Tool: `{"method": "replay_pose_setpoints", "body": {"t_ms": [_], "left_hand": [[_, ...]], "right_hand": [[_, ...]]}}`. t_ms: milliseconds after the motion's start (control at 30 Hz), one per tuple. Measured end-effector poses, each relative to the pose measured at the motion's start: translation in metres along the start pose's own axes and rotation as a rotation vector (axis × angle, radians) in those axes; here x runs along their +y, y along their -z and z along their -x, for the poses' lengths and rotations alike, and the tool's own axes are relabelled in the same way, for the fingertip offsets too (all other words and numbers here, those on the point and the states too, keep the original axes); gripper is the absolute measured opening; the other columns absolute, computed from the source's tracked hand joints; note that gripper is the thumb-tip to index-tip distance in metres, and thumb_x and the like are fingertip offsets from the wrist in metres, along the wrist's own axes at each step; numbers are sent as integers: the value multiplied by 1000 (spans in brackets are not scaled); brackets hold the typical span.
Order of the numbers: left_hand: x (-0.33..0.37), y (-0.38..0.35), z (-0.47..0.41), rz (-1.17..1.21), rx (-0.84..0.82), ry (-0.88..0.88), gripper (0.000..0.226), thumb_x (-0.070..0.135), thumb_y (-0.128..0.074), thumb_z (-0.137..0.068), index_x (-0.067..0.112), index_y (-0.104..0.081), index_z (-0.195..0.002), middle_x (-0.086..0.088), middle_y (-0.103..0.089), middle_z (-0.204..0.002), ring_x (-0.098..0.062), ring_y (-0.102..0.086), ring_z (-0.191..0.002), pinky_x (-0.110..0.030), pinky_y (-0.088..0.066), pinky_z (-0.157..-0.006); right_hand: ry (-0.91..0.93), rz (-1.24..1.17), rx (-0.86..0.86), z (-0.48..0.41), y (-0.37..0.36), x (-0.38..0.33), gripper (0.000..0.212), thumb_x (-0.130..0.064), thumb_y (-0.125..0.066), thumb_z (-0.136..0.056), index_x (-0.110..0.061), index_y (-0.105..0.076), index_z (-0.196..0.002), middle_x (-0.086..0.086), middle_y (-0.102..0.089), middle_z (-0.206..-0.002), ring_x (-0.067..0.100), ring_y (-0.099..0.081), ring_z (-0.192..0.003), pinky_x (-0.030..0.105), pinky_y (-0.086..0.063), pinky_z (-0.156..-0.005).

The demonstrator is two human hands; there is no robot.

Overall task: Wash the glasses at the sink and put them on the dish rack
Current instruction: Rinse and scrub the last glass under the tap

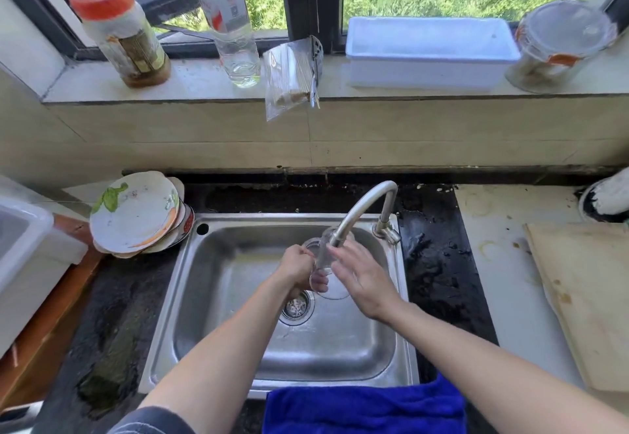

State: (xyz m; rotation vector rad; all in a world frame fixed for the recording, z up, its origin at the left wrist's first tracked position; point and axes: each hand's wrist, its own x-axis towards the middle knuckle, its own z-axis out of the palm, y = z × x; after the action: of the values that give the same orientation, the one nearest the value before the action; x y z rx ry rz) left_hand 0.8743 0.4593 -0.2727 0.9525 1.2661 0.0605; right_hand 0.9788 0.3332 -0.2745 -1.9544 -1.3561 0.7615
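Head view — steeply down, close over sink point(403, 297).

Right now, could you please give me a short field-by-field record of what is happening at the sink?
activity: rinsing a clear glass under the faucet
left hand: fingers closed around the glass
right hand: open, palm against the glass's side
sink: steel; drain below the hands
left of sink: stacked plates
front edge: blue towel
right counter: cutting board
windowsill: red-capped jar, clear bottle, white tray
dish rack: cannot tell from this view
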Motion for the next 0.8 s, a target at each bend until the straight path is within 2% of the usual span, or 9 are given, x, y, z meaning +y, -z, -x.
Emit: {"method": "replay_pose_setpoints", "body": {"t_ms": [100, 233, 300, 367, 433, 533, 667, 733, 800], "left_hand": [[2, 4, -6, 100, 33, -18, 23, -9, -31, -93, 10, -34, -81, -9, -42, -60, -13, -39, -41, -21, -35, -41], [-2, 15, 2, 180, -46, -18, 20, -7, -33, -95, 1, -45, -109, -11, -46, -59, -16, -44, -40, -25, -43, -37], [-7, 10, 9, 202, -127, 44, 32, -13, -24, -92, 2, -50, -102, -14, -52, -58, -22, -52, -42, -33, -53, -40], [-12, 7, 15, 278, -157, 98, 33, -14, -25, -91, 5, -51, -98, -19, -62, -58, -28, -62, -45, -33, -57, -45], [-18, 10, 16, 338, -184, 119, 21, -10, -36, -92, 3, -50, -102, -18, -63, -57, -26, -63, -44, -30, -55, -44], [-23, 15, 18, 420, -245, 158, 19, -13, -45, -77, 3, -48, -86, -12, -57, -54, -20, -59, -43, -24, -51, -43], [-19, 15, 21, 467, -335, 256, 27, -3, -22, -95, 7, -46, -86, -5, -45, -62, -13, -47, -43, -20, -41, -48], [-16, 15, 22, 433, -353, 276, 21, 2, -28, -96, 5, -48, -89, -5, -44, -64, -13, -46, -45, -20, -43, -49], [-12, 15, 22, 361, -310, 274, 12, 2, -39, -93, 3, -51, -92, -10, -52, -61, -15, -50, -44, -21, -48, -43]], "right_hand": [[-17, -3, -10, -7, -3, -16, 65, -67, -21, -91, -38, -31, -148, -12, -19, -160, 6, -6, -148, 41, -20, -117], [36, -10, -66, 3, -6, -18, 66, -71, -23, -87, -43, -29, -147, -10, -23, -158, 8, -11, -148, 39, -20, -114], [-103, -252, 0, -14, 6, -13, 60, -70, -26, -90, -41, -39, -142, -15, -33, -153, 6, -24, -143, 40, -23, -117], [-211, -358, 19, -26, 9, -6, 48, -57, -30, -98, -38, -39, -141, -16, -29, -153, 8, -21, -146, 40, -19, -119], [-110, -243, 39, -19, 2, -5, 40, -55, -27, -99, -49, -38, -136, -10, -24, -158, 12, -16, -148, 42, -17, -120], [-11, -117, 25, -6, -6, 3, 57, -66, -24, -92, -42, -40, -141, -12, -28, -157, 9, -17, -147, 38, -18, -115], [-422, -501, 78, -37, 4, 6, 73, -75, -39, -84, -25, -49, -137, -6, -51, -139, 16, -46, -130, 38, -41, -100], [-626, -695, 51, -46, 10, 3, 55, -59, -44, -92, -19, -57, -128, -3, -60, -126, 18, -55, -114, 31, -43, -76], [-656, -722, 64, -47, 11, 1, 44, -48, -47, -95, -16, -64, -120, -2, -64, -118, 16, -58, -100, 28, -41, -69]]}}
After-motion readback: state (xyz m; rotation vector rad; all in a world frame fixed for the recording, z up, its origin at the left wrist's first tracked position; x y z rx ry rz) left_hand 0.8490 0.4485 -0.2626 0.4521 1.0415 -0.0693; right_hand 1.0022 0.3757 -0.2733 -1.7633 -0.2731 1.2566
